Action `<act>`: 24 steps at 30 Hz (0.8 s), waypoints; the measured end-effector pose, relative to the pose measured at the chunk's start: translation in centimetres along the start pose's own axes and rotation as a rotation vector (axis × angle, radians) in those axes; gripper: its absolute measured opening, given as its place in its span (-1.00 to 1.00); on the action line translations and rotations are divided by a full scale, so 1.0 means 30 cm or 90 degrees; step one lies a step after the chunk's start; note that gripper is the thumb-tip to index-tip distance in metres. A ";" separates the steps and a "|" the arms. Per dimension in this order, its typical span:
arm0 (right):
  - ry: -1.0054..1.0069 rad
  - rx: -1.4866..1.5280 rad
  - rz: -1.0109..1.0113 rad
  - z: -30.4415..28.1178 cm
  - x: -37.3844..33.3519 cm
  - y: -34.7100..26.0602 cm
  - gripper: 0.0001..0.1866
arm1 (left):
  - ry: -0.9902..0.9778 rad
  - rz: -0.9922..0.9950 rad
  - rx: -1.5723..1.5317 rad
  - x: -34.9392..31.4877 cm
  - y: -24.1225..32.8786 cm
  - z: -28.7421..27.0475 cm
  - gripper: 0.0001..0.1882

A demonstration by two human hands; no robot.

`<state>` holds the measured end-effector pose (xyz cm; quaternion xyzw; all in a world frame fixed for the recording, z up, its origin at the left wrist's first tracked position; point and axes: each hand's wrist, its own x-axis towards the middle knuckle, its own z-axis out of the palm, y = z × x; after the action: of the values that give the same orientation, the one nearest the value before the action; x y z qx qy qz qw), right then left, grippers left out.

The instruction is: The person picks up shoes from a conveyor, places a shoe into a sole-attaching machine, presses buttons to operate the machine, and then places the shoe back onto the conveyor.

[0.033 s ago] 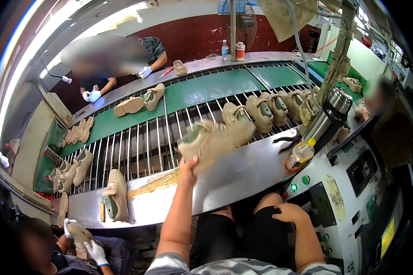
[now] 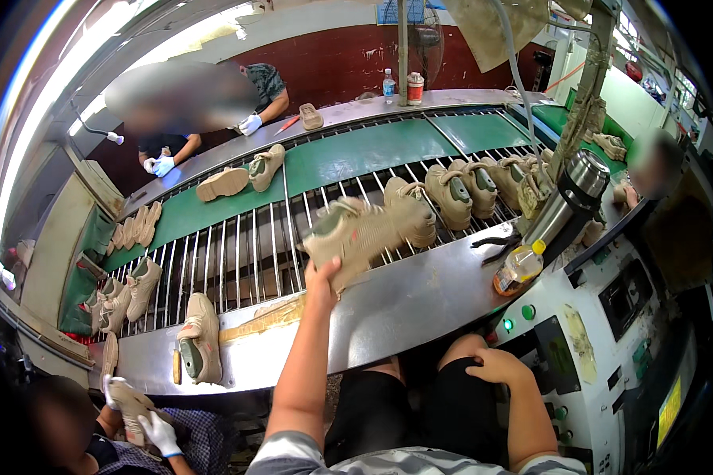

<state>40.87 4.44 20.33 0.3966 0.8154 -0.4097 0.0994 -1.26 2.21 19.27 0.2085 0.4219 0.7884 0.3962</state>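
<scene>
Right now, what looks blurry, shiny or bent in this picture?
In the head view, the held shoe is blurred, likely by motion, and other people's heads are smudged; also in the head view, the metal ledge glares and its long edge bends, as fisheye lenses do.

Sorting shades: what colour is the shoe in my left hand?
The shoe is beige, best in head view.
</scene>
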 end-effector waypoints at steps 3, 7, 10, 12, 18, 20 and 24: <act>-0.216 0.606 -0.185 -0.035 0.090 -0.002 -0.44 | 0.172 0.144 0.249 0.213 -0.014 0.029 -0.34; -0.327 1.168 -0.329 -0.002 0.342 0.117 -0.40 | 0.332 0.129 0.548 0.323 -0.173 0.041 -0.25; -0.254 1.334 -0.195 0.054 0.558 0.152 -0.40 | 0.271 0.053 0.607 0.296 -0.334 -0.060 -0.22; -0.220 1.399 -0.133 0.046 0.591 0.160 -0.39 | 0.230 0.080 0.681 0.235 -0.335 0.002 -0.19; -0.209 1.469 -0.141 0.026 0.570 0.146 -0.34 | 0.219 0.178 0.742 0.192 -0.352 -0.002 -0.26; -0.215 1.449 -0.139 0.024 0.561 0.134 -0.34 | 0.219 0.236 0.776 0.171 -0.378 -0.036 -0.29; -0.214 1.389 -0.096 0.012 0.574 0.128 -0.35 | 0.231 0.219 0.704 0.158 -0.401 -0.096 -0.66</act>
<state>32.14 15.24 9.43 0.1600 0.0145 -0.9623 -0.2194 -0.60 8.55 7.65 0.3108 0.7902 0.5279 0.0174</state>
